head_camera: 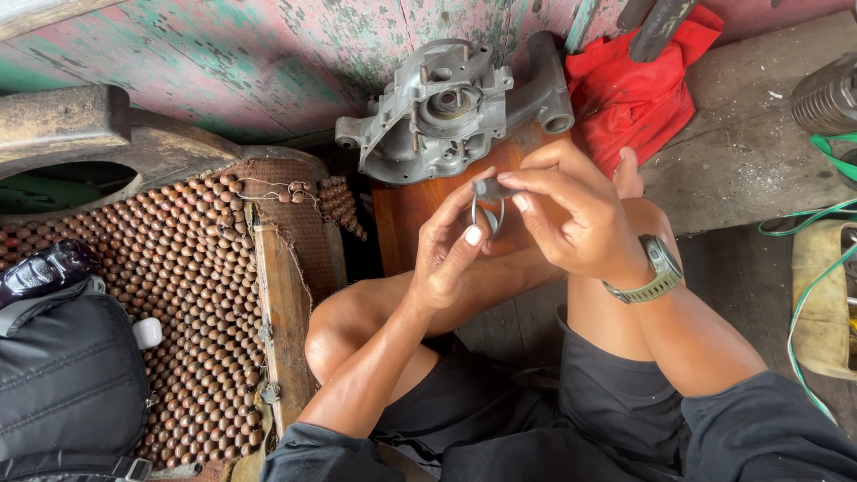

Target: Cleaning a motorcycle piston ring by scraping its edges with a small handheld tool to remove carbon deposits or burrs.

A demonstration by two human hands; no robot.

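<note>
Nearest the camera: the person's black shorts (571,428) and bare knees, seated on a wooden floor (750,152).
Left hand: the left hand (446,254) is raised in front of the knees, fingers narrowed, thumb and forefinger steadying a thin metal ring (487,214) from below.
Right hand: the right hand (571,219), with a grey wristwatch (659,268), pinches a small dark metal part (493,188) at the top of the ring.
Where the ring is: in mid-air between both hands, just in front of a grey engine casing (446,112) leaning on the painted wall.
Doing it well: by judgement, a light, even pinch held close over the lap suits such a small springy piece, so it neither bends nor flies off.
Surroundings: a beaded seat mat (196,268) and a black bag (67,384) to the left, a red cloth (629,94) and green cord (803,303) to the right.
</note>
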